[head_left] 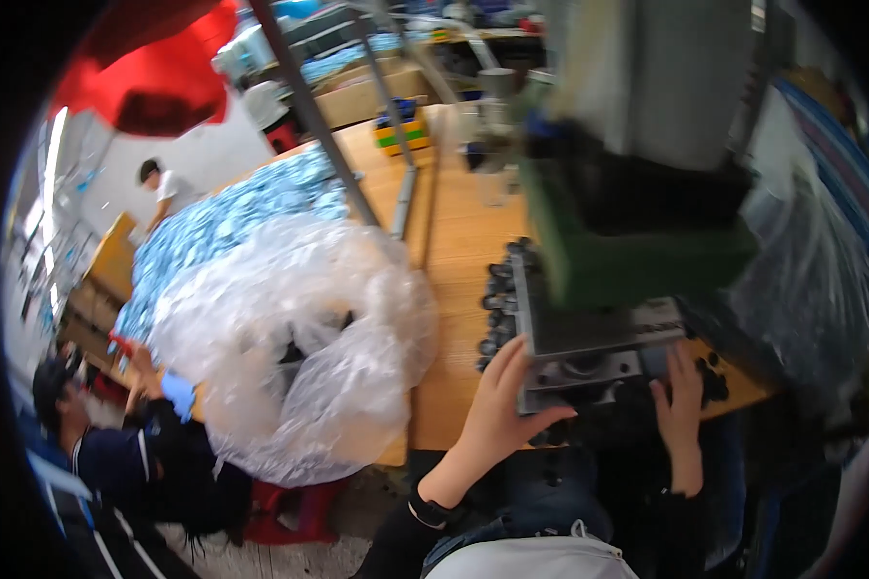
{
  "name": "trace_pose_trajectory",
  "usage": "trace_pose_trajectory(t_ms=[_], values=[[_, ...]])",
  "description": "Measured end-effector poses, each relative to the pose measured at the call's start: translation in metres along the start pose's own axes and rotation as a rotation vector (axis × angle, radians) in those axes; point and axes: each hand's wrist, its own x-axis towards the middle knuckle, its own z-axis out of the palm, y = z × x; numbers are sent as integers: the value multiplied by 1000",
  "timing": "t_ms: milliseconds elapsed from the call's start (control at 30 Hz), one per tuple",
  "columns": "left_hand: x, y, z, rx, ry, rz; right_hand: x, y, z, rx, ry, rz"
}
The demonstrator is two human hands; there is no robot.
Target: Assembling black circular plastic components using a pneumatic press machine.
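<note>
My left hand (497, 405) rests on the left front corner of a grey metal base plate (589, 333) under a green press machine (637, 241); its thumb reaches toward the plate's front. To the right, my right hand (681, 400) touches the plate's front edge, fingers pointing up. Small black round parts (497, 294) lie in rows along the plate's left side, and more black parts (713, 381) sit by my right hand. Whether either hand pinches a part is hidden by blur.
A big crumpled clear plastic bag (299, 347) lies left on the wooden table (459, 251). Behind it spreads a heap of blue-white small packets (232, 217). A person in dark clothes (126, 454) crouches lower left; another person (164, 188) stands far back. A metal frame post (309, 106) slants across.
</note>
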Motion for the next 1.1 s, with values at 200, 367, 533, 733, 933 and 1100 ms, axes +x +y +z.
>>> trace_pose_trajectory(t_ms=[200, 367, 533, 733, 933, 1100], values=[[-36, -36, -96, 446, 489, 149, 31, 72, 56, -132, 71, -129], [-42, -111, -212, 712, 709, -152, 46, 58, 34, -47, -327, 178], [-36, -189, -252, 988, 321, -455, 19, 56, 25, 587, 232, 145], [-25, -186, -252, 1169, 57, -387, -22, -22, -11, 455, 362, -21], [-51, -148, -240, 674, 510, -55, 24, -125, 3, 752, 231, -58], [-44, -73, -170, -31, 360, -14, 44, -89, 25, 950, 241, 183]])
